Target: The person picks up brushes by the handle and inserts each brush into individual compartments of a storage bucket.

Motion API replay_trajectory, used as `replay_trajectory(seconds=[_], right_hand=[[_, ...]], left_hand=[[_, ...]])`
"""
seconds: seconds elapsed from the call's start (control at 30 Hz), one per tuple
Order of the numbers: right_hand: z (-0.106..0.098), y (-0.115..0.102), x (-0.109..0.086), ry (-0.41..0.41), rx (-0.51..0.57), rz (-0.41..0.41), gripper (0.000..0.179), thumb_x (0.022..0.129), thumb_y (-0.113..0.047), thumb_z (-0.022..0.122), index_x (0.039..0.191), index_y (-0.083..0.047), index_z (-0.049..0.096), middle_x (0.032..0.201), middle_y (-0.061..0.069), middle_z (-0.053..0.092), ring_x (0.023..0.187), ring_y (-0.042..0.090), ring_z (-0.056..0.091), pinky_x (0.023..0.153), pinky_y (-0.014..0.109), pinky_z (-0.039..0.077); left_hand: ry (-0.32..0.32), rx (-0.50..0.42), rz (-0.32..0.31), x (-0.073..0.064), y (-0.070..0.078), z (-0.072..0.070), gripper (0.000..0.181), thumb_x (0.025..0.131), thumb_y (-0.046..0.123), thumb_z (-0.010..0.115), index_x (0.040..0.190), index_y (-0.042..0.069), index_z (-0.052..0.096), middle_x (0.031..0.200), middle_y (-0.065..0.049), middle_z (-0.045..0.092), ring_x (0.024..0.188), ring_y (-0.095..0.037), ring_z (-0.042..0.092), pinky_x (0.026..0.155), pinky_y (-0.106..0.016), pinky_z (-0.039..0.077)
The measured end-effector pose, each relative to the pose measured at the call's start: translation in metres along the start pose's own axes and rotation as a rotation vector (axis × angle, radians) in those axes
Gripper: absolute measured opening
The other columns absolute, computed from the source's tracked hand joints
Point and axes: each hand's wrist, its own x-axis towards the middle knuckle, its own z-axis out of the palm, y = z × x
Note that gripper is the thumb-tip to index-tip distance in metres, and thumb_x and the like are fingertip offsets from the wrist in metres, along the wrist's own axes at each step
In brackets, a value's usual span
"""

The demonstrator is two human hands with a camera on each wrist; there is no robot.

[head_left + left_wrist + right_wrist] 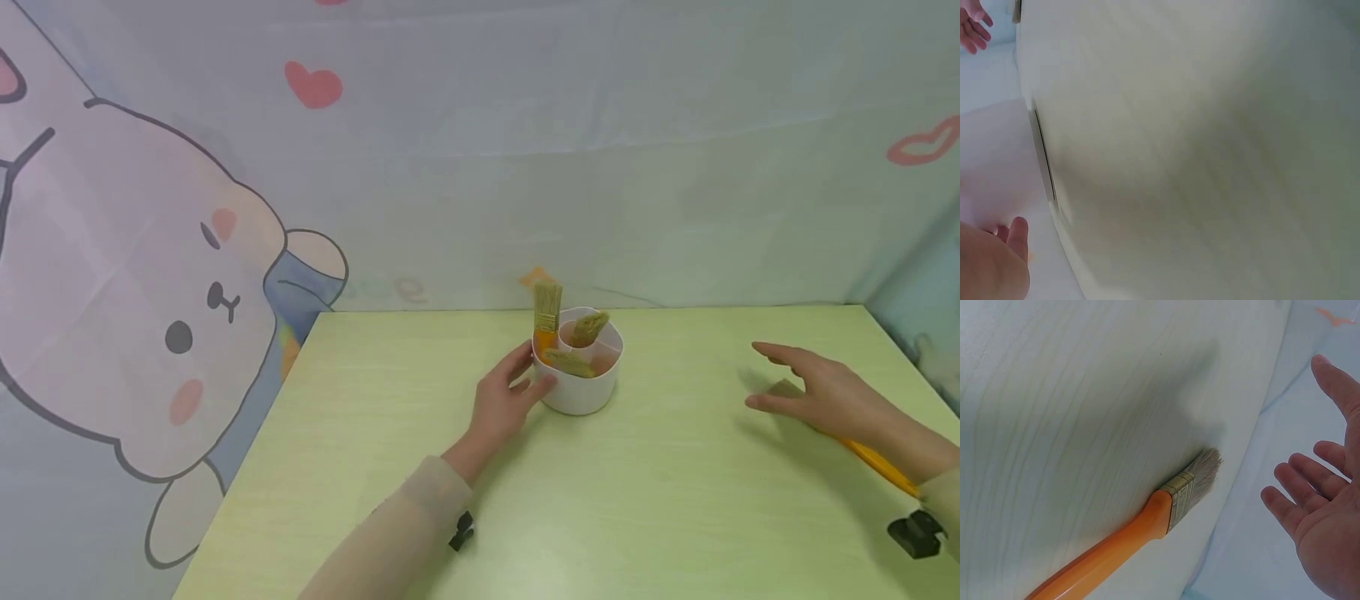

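A white round container [576, 392] with inner dividers and a central ring stands toward the back of the table. My left hand [506, 400] holds its left side, thumb at the front and fingers round behind. Bristles up, a flat paintbrush [548, 308] stands in its left compartment. A second brush head [590, 327] leans out of the central ring, and a third [568, 363] lies low at the front. At the right, my right hand [836, 396] hovers with spread fingers over an orange-handled paintbrush [1141, 519] lying on the table; the hand holds nothing.
The pale green table [675, 517] meets a printed cloth backdrop [480, 167] at its back edge, with another cloth at the right. Black wrist-worn devices [917, 534] show under both forearms, low over the tabletop.
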Motion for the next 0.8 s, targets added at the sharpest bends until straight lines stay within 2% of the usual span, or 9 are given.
replay_trajectory(seconds=[0.1, 0.23, 0.33, 0.5, 0.63, 0.8], right_hand=[[0.002, 0.0, 0.0, -0.003, -0.006, 0.006, 0.091, 0.085, -0.056, 0.065, 0.152, -0.007, 0.028, 0.15, 0.025, 0.033, 0.12, 0.057, 0.042, 0.091, 0.064, 0.042], [0.002, -0.002, -0.001, -0.001, -0.014, 0.007, 0.091, 0.085, -0.057, 0.064, 0.151, -0.007, 0.028, 0.149, 0.026, 0.034, 0.12, 0.056, 0.042, 0.09, 0.065, 0.042], [0.002, -0.003, -0.002, 0.001, -0.024, 0.011, 0.091, 0.085, -0.056, 0.064, 0.151, -0.006, 0.028, 0.148, 0.027, 0.034, 0.119, 0.057, 0.042, 0.089, 0.065, 0.043], [0.001, -0.003, -0.003, -0.001, -0.028, 0.015, 0.091, 0.086, -0.056, 0.064, 0.152, -0.005, 0.026, 0.149, 0.028, 0.032, 0.119, 0.057, 0.042, 0.089, 0.065, 0.043], [0.002, -0.002, -0.002, -0.002, -0.013, 0.009, 0.091, 0.086, -0.054, 0.064, 0.152, -0.006, 0.025, 0.149, 0.028, 0.031, 0.119, 0.058, 0.041, 0.089, 0.065, 0.042], [0.003, -0.002, -0.001, -0.004, -0.007, 0.008, 0.091, 0.086, -0.054, 0.065, 0.152, -0.006, 0.025, 0.149, 0.028, 0.032, 0.118, 0.059, 0.042, 0.089, 0.065, 0.043]], left_hand=[[-0.018, -0.001, -0.013, 0.002, -0.001, -0.003, 0.064, 0.084, 0.037, 0.074, 0.142, 0.032, 0.048, 0.143, 0.012, 0.049, 0.128, -0.009, 0.05, 0.1, -0.035, 0.049], [-0.003, -0.004, -0.017, 0.0, -0.002, -0.003, 0.067, 0.084, 0.038, 0.074, 0.143, 0.025, 0.047, 0.143, 0.007, 0.049, 0.127, -0.013, 0.051, 0.1, -0.036, 0.049], [0.035, -0.008, -0.029, -0.008, 0.001, -0.001, 0.07, 0.084, 0.039, 0.074, 0.144, 0.019, 0.046, 0.144, 0.002, 0.05, 0.127, -0.017, 0.052, 0.101, -0.036, 0.049], [0.09, -0.046, -0.077, -0.027, 0.012, 0.007, 0.07, 0.083, 0.036, 0.075, 0.144, 0.019, 0.046, 0.144, 0.004, 0.049, 0.128, -0.014, 0.051, 0.101, -0.033, 0.048], [0.101, -0.06, -0.076, -0.039, 0.019, 0.015, 0.07, 0.084, 0.034, 0.076, 0.145, 0.018, 0.045, 0.145, 0.008, 0.047, 0.13, -0.012, 0.049, 0.103, -0.034, 0.047], [0.104, -0.075, -0.074, -0.045, 0.023, 0.022, 0.075, 0.081, 0.034, 0.079, 0.145, 0.019, 0.044, 0.144, 0.007, 0.048, 0.13, -0.011, 0.049, 0.103, -0.037, 0.047]])
